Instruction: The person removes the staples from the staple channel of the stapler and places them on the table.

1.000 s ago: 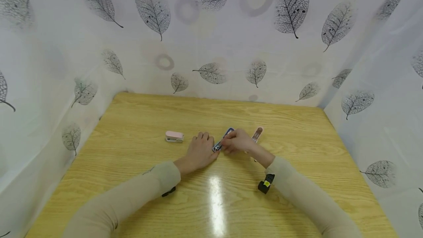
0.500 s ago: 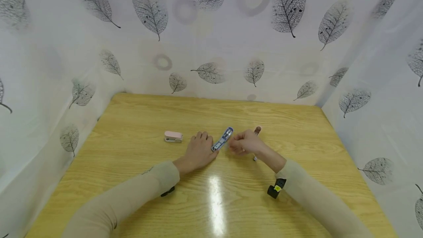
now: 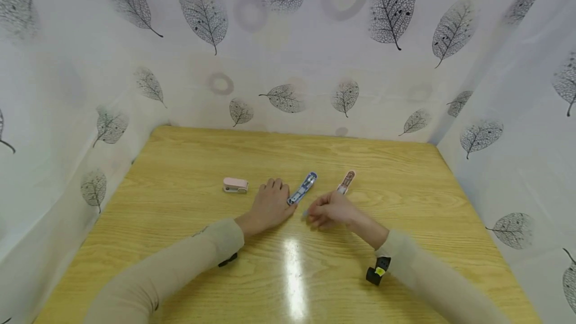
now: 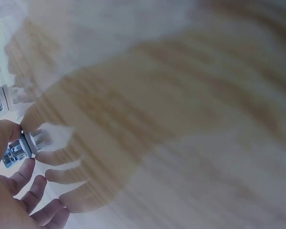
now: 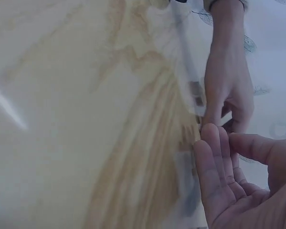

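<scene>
A small blue stapler (image 3: 302,189) lies swung open on the table in the head view, slanting up to the right. My left hand (image 3: 271,201) rests at its near end; in the left wrist view its thumb and index finger pinch the blue stapler (image 4: 16,151). To the right of it, my right hand (image 3: 332,210) hovers low, its thumb and fingertips pinching a small pale piece (image 3: 306,213), too small to identify. Behind that hand lies an opened pink stapler (image 3: 347,181), its near end hidden by the hand.
A closed pink stapler (image 3: 235,185) lies on the wooden table (image 3: 202,154) left of the left hand. Leaf-printed sheets (image 3: 288,64) stand round the table's back and sides. A bright reflection shows near the front middle.
My right hand has left the blue stapler, gone right, then come a little nearer the front with the pale piece showing. More of the opened pink stapler is uncovered. The left hand stays put.
</scene>
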Available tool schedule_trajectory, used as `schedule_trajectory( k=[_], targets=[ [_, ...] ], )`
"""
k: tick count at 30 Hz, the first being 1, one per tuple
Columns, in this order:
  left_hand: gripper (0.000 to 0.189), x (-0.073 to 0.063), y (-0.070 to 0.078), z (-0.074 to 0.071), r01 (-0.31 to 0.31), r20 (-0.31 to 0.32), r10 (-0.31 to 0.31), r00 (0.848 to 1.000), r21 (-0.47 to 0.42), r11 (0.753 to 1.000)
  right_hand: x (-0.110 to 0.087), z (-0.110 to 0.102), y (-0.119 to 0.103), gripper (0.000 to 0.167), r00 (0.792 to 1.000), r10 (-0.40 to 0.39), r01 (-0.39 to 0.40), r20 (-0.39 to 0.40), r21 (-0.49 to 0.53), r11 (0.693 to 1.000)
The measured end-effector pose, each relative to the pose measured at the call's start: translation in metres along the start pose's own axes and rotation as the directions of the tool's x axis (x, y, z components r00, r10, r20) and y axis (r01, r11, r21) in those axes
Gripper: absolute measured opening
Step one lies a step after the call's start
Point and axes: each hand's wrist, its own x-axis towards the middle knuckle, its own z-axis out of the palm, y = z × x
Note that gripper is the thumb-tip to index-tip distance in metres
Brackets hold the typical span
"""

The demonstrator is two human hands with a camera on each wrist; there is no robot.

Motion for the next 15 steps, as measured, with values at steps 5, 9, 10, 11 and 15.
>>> schedule_trajectory(
  k=[5, 9, 10, 11, 15],
  targets=[
    [0.043, -0.001, 0.001, -0.002, 0.002, 0.005, -0.002, 1.0, 0.002, 1.0, -0.001, 0.01, 0.005, 0.021, 0.999, 0.033, -0.034, 0.02, 0.015, 0.999],
    [0.043, -0.001, 0.002, -0.004, 0.003, 0.01, -0.003, 1.0, 0.005, 1.0, -0.001, 0.015, 0.006, 0.022, 0.999, 0.037, -0.037, 0.026, 0.012, 0.999],
    [0.043, -0.001, 0.002, -0.004, 0.003, 0.011, -0.003, 1.0, 0.007, 1.0, -0.001, 0.016, 0.007, 0.023, 0.999, 0.038, -0.038, 0.022, 0.01, 0.999],
    [0.043, -0.001, 0.002, -0.004, 0.003, 0.014, -0.003, 1.0, 0.01, 1.0, -0.001, 0.017, 0.007, 0.023, 0.999, 0.039, -0.04, 0.02, 0.01, 0.999],
    [0.042, -0.001, 0.002, -0.006, 0.006, 0.022, -0.006, 1.0, 0.0, 1.0, 0.0, 0.019, 0.008, 0.023, 0.999, 0.04, -0.04, 0.008, 0.003, 0.999]
  ],
)
